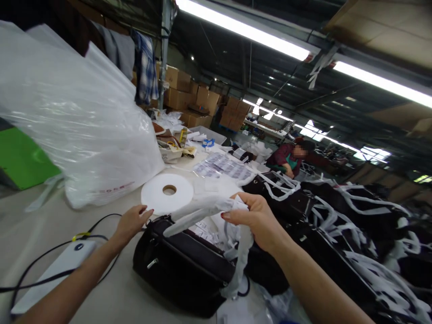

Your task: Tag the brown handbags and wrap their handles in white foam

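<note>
While the right hand (259, 218) has the black bag's (189, 270) white-wrapped strap (216, 204) pinched between thumb and fingers, the bag itself sits on the pale table (124, 292) right in front of the person, running between the two hands. The strap arches up over the bag's top, one end drooping near the left side and the other hanging down by the right end. The left hand (132, 220) is just off the bag's left end, fingers loosely bent and the thumb apart from them, right next to the big white roll (153, 195) with the brown core. Can't honestly tell from this angle if its fingertips touch the bag or the roll.

Further left there's a pale flat device (69, 265) with dark cables around it, partly behind the left forearm, plus a huge clear plastic sack (101, 135) leaning beside a bright green box (29, 157). Past the roll lie some printed sheets (221, 166) on the table. The right side is a heap of black bags (319, 249), with loads of white-wrapped straps sticking out, and beyond it a co-worker (280, 155) in a dark red top leans forward. Cardboard boxes (178, 81) are stacked at the back.
</note>
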Tool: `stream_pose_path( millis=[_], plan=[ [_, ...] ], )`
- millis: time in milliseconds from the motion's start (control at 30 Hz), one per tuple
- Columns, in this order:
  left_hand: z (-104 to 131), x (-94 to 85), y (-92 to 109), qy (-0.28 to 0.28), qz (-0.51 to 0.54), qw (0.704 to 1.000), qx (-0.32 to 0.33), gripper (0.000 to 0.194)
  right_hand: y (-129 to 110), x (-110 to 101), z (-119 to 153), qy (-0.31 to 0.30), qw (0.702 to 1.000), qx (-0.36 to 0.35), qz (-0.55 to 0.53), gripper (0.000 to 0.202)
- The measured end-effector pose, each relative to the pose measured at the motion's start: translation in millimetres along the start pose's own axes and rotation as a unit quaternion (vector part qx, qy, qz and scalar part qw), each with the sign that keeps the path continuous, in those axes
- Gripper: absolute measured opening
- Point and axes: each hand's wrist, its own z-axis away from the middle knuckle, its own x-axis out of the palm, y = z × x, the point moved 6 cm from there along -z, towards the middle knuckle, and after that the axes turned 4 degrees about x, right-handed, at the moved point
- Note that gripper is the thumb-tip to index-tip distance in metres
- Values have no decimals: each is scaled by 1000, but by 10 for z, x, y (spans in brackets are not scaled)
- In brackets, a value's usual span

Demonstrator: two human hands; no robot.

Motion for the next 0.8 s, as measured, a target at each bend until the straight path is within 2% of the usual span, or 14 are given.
stream_pose_path(
  millis=[167,233,300,433,533,600,667,733,800],
  plan=[
    [410,148,179,-43,13,995,84,38,-100,108,-49,29,998,-4,-53,9],
    [507,135,208,-23,6,994,108,40,-143,187,-84,34,995,-13,-94,9],
    [545,91,183,4,-5,995,98,42,-182,254,-126,43,990,-28,-133,8],
    [630,9,103,64,-18,995,78,46,-222,277,-210,106,974,-49,-196,16],
    [890,9,70,96,-4,990,101,44,-237,263,-243,151,964,-60,-212,22],
    [1165,68,81,70,27,986,150,38,-233,276,-253,164,960,-59,-218,23],
    [1458,178,87,-11,66,980,189,33,-220,315,-263,159,957,-53,-237,25],
    [1692,280,41,-93,103,975,171,31,-200,367,-278,143,952,-43,-266,26],
    [1802,313,-27,-115,133,977,121,33,-161,411,-298,132,944,-24,-300,25]
  ],
)
